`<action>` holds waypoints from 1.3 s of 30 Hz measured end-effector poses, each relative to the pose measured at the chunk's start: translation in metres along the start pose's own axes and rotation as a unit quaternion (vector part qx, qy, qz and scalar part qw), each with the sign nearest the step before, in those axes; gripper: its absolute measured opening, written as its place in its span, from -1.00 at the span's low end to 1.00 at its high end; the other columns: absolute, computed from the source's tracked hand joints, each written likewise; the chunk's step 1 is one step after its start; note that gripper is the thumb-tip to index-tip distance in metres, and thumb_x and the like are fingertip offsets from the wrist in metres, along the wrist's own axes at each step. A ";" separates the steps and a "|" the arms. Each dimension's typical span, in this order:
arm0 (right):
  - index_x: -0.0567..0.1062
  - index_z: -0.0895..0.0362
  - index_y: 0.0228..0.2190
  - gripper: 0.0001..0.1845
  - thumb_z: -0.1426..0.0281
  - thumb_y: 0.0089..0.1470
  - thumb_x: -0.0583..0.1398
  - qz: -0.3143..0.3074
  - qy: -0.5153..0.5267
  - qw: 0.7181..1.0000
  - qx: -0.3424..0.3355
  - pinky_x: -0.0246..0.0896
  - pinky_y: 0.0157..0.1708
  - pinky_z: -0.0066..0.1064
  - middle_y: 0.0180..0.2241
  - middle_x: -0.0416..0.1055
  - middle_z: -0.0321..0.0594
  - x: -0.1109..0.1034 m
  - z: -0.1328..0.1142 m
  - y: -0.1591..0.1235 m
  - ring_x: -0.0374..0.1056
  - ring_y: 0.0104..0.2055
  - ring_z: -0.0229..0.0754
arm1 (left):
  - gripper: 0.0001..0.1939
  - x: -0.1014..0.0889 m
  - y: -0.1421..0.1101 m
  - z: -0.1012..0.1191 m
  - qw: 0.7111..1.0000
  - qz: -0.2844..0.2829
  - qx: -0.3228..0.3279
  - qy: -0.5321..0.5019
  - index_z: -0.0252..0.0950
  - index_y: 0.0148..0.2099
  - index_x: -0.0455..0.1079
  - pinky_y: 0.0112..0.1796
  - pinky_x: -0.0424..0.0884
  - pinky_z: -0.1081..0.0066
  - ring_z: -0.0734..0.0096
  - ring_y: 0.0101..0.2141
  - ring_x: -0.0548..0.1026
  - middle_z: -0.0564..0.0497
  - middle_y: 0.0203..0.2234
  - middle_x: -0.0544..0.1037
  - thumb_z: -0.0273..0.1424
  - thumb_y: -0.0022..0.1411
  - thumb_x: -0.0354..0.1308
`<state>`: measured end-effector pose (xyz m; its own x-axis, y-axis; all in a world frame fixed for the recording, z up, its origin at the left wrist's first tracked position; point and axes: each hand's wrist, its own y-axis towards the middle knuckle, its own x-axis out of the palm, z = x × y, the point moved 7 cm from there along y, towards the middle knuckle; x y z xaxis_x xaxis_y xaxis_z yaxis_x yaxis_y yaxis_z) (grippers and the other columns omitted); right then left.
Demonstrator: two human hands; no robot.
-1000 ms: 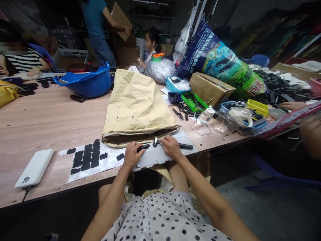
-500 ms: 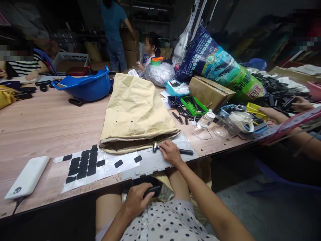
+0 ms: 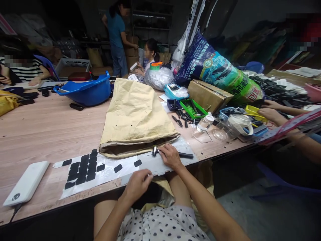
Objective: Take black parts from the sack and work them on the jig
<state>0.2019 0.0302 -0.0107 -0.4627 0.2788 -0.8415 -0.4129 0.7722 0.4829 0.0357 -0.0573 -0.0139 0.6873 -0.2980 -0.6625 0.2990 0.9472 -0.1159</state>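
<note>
My right hand [image 3: 172, 156] rests on a small hammer [image 3: 186, 155] lying on a grey board [image 3: 152, 167], its fingers closed around the handle near the shiny head. At the table's front edge, over my lap, is my left hand [image 3: 137, 185], fingers loosely bent and nothing visible in them. Below it an open bag [image 3: 165, 190] with a dark inside lies between my legs. Left of the board, a white backing sheet [image 3: 107, 169] carries rows of black rounded pads [image 3: 84, 167]. A large tan sack [image 3: 137, 113] lies behind the board, its mouth facing me.
A white power bank [image 3: 26, 182] with a cable lies at left. Behind stands a blue basin [image 3: 85, 90]. To the right are a green tray [image 3: 193, 108], a water bottle [image 3: 205, 123], a clear jug [image 3: 238, 125] and a cardboard box [image 3: 209, 95]. A co-worker's hands [image 3: 272, 112] reach in at far right.
My left hand came off the board with a black part, lowered it over the lap bag, and now shows without it, slightly higher. My right hand stays on the hammer.
</note>
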 end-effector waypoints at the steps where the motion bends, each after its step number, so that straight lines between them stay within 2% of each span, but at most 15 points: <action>1: 0.58 0.04 -0.18 -0.79 0.44 0.20 0.16 0.000 0.003 1.000 0.000 0.15 -0.25 -0.30 -0.33 0.39 -0.17 0.000 0.000 0.000 0.25 -0.23 -0.10 | -0.76 -0.013 0.012 0.000 0.998 0.050 0.006 0.027 -0.19 -0.26 0.53 -0.30 0.38 0.39 0.33 -0.37 0.52 0.01 -0.38 0.61 -0.32 0.31 0.03; 4: 0.58 0.03 -0.17 -0.79 0.44 0.20 0.16 -0.003 0.008 1.000 0.003 0.15 -0.25 -0.31 -0.33 0.39 -0.18 0.001 -0.001 -0.001 0.25 -0.23 -0.10 | -0.77 -0.038 0.046 -0.006 0.979 0.152 -0.005 0.133 -0.19 -0.14 0.52 -0.25 0.39 0.35 0.26 -0.28 0.50 -0.03 -0.31 0.56 -0.39 0.31 0.03; 7: 0.57 0.02 -0.17 -0.78 0.43 0.21 0.16 -0.003 0.009 1.000 0.007 0.15 -0.25 -0.31 -0.33 0.38 -0.18 0.002 -0.001 -0.001 0.25 -0.22 -0.10 | -0.72 -0.050 0.073 -0.009 0.955 0.192 -0.030 0.223 -0.21 -0.03 0.51 -0.14 0.38 0.27 0.16 -0.16 0.47 -0.10 -0.24 0.52 -0.41 0.32 0.02; 10: 0.57 0.01 -0.17 -0.78 0.43 0.21 0.16 0.000 0.012 1.000 0.008 0.14 -0.25 -0.31 -0.34 0.38 -0.18 0.002 -0.001 -0.001 0.25 -0.23 -0.10 | -0.71 -0.054 0.091 -0.007 0.942 0.186 -0.064 0.271 -0.20 -0.04 0.53 -0.09 0.35 0.22 0.09 -0.09 0.43 -0.15 -0.19 0.50 -0.39 0.33 0.00; 14: 0.57 0.01 -0.18 -0.79 0.44 0.20 0.17 -0.001 0.015 1.000 0.011 0.15 -0.25 -0.31 -0.34 0.38 -0.19 0.001 -0.001 -0.002 0.26 -0.22 -0.10 | -0.67 -0.054 0.108 -0.007 0.942 0.145 -0.109 0.282 -0.20 0.04 0.53 -0.06 0.35 0.16 0.00 -0.05 0.43 -0.20 -0.07 0.50 -0.37 0.30 0.06; 18: 0.57 0.02 -0.19 -0.79 0.45 0.19 0.17 -0.001 0.014 1.000 0.009 0.15 -0.24 -0.32 -0.34 0.38 -0.19 -0.001 -0.002 -0.003 0.26 -0.23 -0.11 | -0.64 -0.054 0.115 -0.008 0.946 0.132 -0.106 0.276 -0.20 0.07 0.54 -0.06 0.36 0.15 -0.04 -0.04 0.46 -0.23 -0.04 0.52 -0.37 0.27 0.09; 24: 0.57 0.04 -0.20 -0.80 0.44 0.20 0.16 0.002 0.008 1.000 0.006 0.16 -0.25 -0.32 -0.35 0.39 -0.19 -0.002 -0.004 -0.001 0.26 -0.24 -0.11 | -0.67 -0.053 0.119 -0.010 0.950 0.148 -0.096 0.257 -0.22 -0.01 0.60 -0.10 0.39 0.13 -0.08 -0.08 0.50 -0.24 -0.10 0.58 -0.28 0.26 0.13; 28: 0.57 0.05 -0.21 -0.81 0.45 0.19 0.16 0.010 0.007 1.000 -0.005 0.16 -0.26 -0.32 -0.36 0.40 -0.20 -0.003 -0.004 -0.001 0.26 -0.25 -0.12 | -0.73 -0.054 0.120 -0.012 0.949 0.158 -0.099 0.255 -0.24 -0.12 0.62 -0.16 0.39 0.16 -0.04 -0.13 0.53 -0.21 -0.18 0.61 -0.32 0.25 0.13; 32: 0.56 0.05 -0.20 -0.82 0.45 0.19 0.17 0.013 0.010 1.000 -0.011 0.17 -0.27 -0.32 -0.36 0.41 -0.20 -0.003 -0.004 -0.001 0.27 -0.26 -0.12 | -0.77 -0.057 0.102 -0.022 0.945 0.186 -0.093 0.253 -0.23 -0.20 0.61 -0.24 0.35 0.20 0.03 -0.24 0.53 -0.15 -0.33 0.61 -0.34 0.24 0.12; 34: 0.56 0.05 -0.20 -0.81 0.45 0.19 0.17 0.013 0.011 1.000 -0.008 0.17 -0.27 -0.32 -0.36 0.41 -0.20 -0.003 -0.004 0.000 0.28 -0.26 -0.12 | -0.79 -0.059 0.084 -0.026 0.943 0.218 -0.057 0.244 -0.22 -0.24 0.60 -0.25 0.34 0.22 0.07 -0.27 0.50 -0.12 -0.39 0.59 -0.32 0.25 0.12; 36: 0.56 0.04 -0.20 -0.81 0.45 0.19 0.17 0.014 0.012 1.000 -0.007 0.17 -0.27 -0.32 -0.36 0.40 -0.20 -0.004 -0.004 0.000 0.28 -0.26 -0.11 | -0.79 -0.058 0.064 -0.028 0.944 0.248 0.011 0.219 -0.20 -0.19 0.58 -0.25 0.34 0.24 0.13 -0.28 0.48 -0.09 -0.38 0.58 -0.31 0.27 0.12; 39: 0.57 0.04 -0.20 -0.81 0.45 0.19 0.17 0.015 0.012 1.000 -0.006 0.17 -0.27 -0.32 -0.35 0.40 -0.19 -0.003 -0.004 0.000 0.27 -0.25 -0.11 | -0.78 -0.050 0.040 -0.033 0.948 0.248 0.098 0.174 -0.17 -0.12 0.57 -0.23 0.36 0.25 0.19 -0.30 0.45 -0.04 -0.37 0.58 -0.31 0.29 0.12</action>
<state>0.2006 0.0271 -0.0072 -0.4938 0.2874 -0.8207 -0.4081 0.7569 0.5105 -0.0088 -0.0010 -0.0095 0.5260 0.2679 -0.8072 0.1367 0.9101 0.3912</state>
